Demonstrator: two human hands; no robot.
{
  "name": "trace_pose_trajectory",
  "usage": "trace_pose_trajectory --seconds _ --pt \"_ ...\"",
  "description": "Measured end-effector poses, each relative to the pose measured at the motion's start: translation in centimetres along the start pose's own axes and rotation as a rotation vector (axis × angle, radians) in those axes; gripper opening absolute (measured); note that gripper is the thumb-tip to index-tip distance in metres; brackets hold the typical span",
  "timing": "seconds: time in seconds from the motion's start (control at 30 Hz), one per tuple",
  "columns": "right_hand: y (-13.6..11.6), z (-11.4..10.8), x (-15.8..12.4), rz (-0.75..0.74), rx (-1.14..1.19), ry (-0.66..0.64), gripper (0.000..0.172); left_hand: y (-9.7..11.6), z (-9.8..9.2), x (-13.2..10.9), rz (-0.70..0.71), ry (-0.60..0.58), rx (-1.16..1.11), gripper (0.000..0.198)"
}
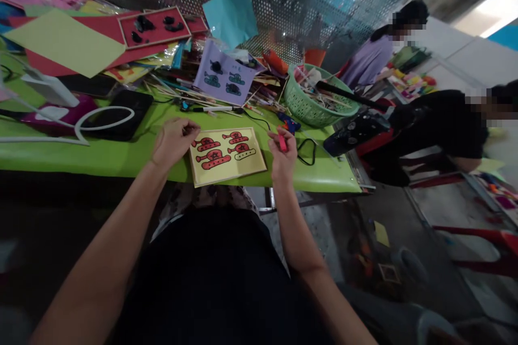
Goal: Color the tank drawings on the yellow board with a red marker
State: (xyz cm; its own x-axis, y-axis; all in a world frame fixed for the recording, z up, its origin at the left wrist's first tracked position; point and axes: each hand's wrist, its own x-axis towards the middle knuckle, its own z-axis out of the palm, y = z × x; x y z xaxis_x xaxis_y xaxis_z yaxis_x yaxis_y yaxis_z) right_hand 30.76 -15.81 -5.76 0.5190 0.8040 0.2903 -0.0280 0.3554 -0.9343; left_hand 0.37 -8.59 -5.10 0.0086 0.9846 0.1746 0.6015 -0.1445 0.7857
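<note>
A yellow framed card (210,174) lies on the green table in front of me. It bears several printed tank-like shapes with stars; most are red, and the lower part of the right one is still yellow. My left hand (175,139) is at the card's upper left corner, fingers curled together; what is between the fingertips is hidden. Just off the card's right edge, my right hand (282,156) is closed around a red marker (282,143), of which only a short bright piece shows.
Behind the card are a purple card (222,78), loose sticks, a black-and-white pen (216,109) and a blue glue gun (288,122). A green basket (311,113) stands right. A black tablet-like slab (121,113) and white cable (109,110) lie left. Two people (370,59) work at right.
</note>
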Motion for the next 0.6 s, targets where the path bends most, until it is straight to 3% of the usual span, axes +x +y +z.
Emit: trace_pose_trajectory --seconds 0.1,0.37,0.43,0.6 --pt "-0.8 -0.3 -0.6 -0.027 0.011 -0.01 0.032 0.2 -0.7 -1.1 0.08 0.005 0.109 0.027" --pt "-1.8 -1.8 -0.2 0.093 0.026 -0.083 0.046 -0.1 -2.7 -6.7 0.303 -0.108 0.201 0.043" --pt "-1.9 -1.9 0.0 0.147 0.03 -0.122 0.045 -0.5 -3.2 -8.1 0.383 -0.161 0.27 0.054" --pt "-2.7 -1.3 -0.1 0.278 0.038 -0.248 0.046 -1.4 -3.7 -10.2 0.429 -0.251 0.407 0.091"
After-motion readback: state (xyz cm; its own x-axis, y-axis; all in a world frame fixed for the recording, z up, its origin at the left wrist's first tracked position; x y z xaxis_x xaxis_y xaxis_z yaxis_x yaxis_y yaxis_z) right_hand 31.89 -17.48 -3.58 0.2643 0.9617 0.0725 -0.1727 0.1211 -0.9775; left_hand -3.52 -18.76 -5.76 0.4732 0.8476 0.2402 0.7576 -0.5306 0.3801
